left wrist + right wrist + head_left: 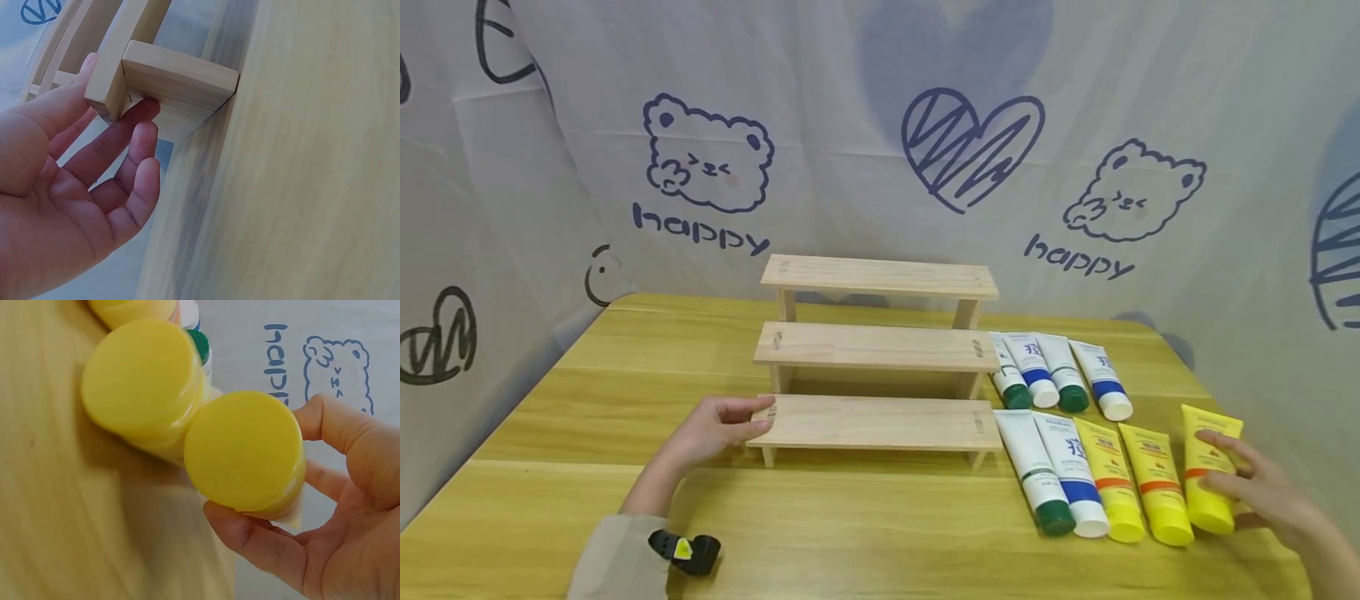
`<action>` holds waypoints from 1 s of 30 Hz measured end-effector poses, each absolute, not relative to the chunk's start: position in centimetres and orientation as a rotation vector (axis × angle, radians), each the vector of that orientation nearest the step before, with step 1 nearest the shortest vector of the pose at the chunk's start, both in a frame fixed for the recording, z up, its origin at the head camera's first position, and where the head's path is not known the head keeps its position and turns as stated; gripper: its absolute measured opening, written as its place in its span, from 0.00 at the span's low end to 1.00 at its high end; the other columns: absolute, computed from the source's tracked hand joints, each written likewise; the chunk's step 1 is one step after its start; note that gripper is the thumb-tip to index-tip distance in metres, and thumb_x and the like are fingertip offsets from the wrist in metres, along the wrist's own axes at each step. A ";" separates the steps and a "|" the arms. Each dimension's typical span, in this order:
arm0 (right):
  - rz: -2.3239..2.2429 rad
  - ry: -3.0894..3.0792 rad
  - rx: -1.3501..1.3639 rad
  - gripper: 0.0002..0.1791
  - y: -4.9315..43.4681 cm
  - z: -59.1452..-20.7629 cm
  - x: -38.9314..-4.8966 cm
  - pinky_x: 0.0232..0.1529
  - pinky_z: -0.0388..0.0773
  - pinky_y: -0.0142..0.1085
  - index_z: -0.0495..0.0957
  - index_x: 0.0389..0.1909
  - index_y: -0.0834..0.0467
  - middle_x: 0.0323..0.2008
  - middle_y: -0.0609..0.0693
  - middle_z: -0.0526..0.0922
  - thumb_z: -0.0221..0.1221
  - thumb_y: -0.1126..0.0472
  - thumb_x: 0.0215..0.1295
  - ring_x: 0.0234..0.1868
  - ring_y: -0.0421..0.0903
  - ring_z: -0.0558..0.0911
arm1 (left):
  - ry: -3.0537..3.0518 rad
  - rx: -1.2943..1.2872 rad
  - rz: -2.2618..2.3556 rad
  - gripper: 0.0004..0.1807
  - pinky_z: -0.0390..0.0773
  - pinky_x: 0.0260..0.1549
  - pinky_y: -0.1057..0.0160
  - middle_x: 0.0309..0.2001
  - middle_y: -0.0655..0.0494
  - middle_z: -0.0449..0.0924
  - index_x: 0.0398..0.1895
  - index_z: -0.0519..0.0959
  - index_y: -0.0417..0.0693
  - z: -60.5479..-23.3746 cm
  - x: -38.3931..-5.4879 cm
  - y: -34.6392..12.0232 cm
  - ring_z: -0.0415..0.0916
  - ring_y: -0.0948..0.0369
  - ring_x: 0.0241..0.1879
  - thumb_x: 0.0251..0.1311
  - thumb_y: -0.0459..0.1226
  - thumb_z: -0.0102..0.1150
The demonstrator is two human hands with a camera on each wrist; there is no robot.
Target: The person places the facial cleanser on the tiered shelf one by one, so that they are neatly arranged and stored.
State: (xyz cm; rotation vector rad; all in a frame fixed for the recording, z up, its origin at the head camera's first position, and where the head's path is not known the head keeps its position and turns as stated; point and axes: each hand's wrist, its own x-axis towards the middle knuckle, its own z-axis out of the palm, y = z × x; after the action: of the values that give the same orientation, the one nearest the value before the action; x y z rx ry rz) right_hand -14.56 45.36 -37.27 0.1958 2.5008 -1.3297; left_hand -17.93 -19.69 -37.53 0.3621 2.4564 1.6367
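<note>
Right hand [1270, 496] pinches the outermost yellow tube [1202, 457] near the table's [850, 533] right edge; long axis roughly front-to-back, cap [244, 450] toward front edge. Wooden stand [880, 343] lies to its left; left hand [718, 429], farther off, pinches the lowest step's [880, 421] left end.

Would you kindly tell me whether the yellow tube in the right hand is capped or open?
Capped: the right wrist view shows the flat end of a yellow cap covering the tube held by the right hand.
</note>
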 end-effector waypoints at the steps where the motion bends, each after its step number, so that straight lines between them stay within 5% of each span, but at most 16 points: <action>1: -1.343 2.521 0.181 0.29 45.3 -37.3 -14.6 0.31 0.74 0.51 0.49 0.52 0.16 0.55 0.73 0.56 0.51 0.53 0.64 0.39 0.53 0.74 | 2.460 0.364 1.633 0.26 0.71 0.37 0.63 0.58 0.39 0.65 0.56 0.70 0.37 -37.5 -17.9 -19.7 0.60 0.45 0.56 0.56 0.41 0.58; 3: -1.377 2.565 0.164 0.29 45.1 -37.1 -14.5 0.29 0.75 0.49 0.50 0.50 0.18 0.54 0.73 0.55 0.52 0.55 0.64 0.35 0.46 0.74 | 2.456 0.367 1.632 0.26 0.71 0.39 0.63 0.58 0.39 0.65 0.57 0.70 0.37 -37.5 -18.0 -19.7 0.59 0.45 0.58 0.56 0.41 0.58; 5: -1.413 2.606 0.132 0.31 44.6 -36.9 -14.5 0.28 0.75 0.48 0.47 0.55 0.21 0.56 0.80 0.42 0.51 0.56 0.65 0.33 0.45 0.75 | 2.460 0.368 1.626 0.26 0.71 0.39 0.63 0.58 0.39 0.65 0.57 0.70 0.37 -37.5 -18.0 -19.7 0.59 0.44 0.58 0.56 0.41 0.58; 8: -1.457 2.669 0.081 0.34 43.8 -36.5 -14.5 0.25 0.76 0.46 0.45 0.59 0.24 0.54 0.80 0.48 0.51 0.58 0.65 0.31 0.40 0.76 | 2.460 0.371 1.625 0.26 0.71 0.38 0.62 0.58 0.39 0.65 0.57 0.70 0.37 -37.5 -18.0 -19.7 0.59 0.45 0.57 0.56 0.41 0.58; 13: -1.576 2.701 0.011 0.41 42.4 -35.6 -15.2 0.22 0.76 0.43 0.41 0.67 0.35 0.47 0.61 0.63 0.53 0.64 0.63 0.29 0.39 0.76 | 2.467 0.384 1.619 0.26 0.70 0.41 0.61 0.58 0.39 0.65 0.57 0.70 0.37 -37.5 -18.0 -19.7 0.59 0.45 0.57 0.57 0.41 0.58; 19: -1.838 2.589 -0.043 0.41 40.3 -34.2 -16.1 0.20 0.76 0.38 0.46 0.67 0.40 0.44 0.43 0.61 0.55 0.68 0.60 0.30 0.38 0.75 | 2.469 0.371 1.621 0.26 0.71 0.41 0.62 0.58 0.39 0.65 0.56 0.70 0.37 -37.6 -17.9 -19.8 0.59 0.45 0.57 0.57 0.41 0.58; 30: -2.182 2.369 -0.282 0.36 36.3 -32.9 -17.7 0.23 0.76 0.34 0.46 0.68 0.45 0.47 0.45 0.60 0.48 0.71 0.64 0.35 0.39 0.74 | 2.483 0.381 1.613 0.25 0.69 0.46 0.56 0.58 0.40 0.66 0.56 0.70 0.37 -37.5 -17.9 -19.7 0.59 0.45 0.57 0.57 0.41 0.58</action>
State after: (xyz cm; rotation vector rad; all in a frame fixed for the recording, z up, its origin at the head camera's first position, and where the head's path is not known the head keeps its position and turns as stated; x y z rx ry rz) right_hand -17.74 36.30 -32.86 -0.2824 2.3693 -2.1821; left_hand -17.89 -19.71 -37.55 0.3814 2.4827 1.6133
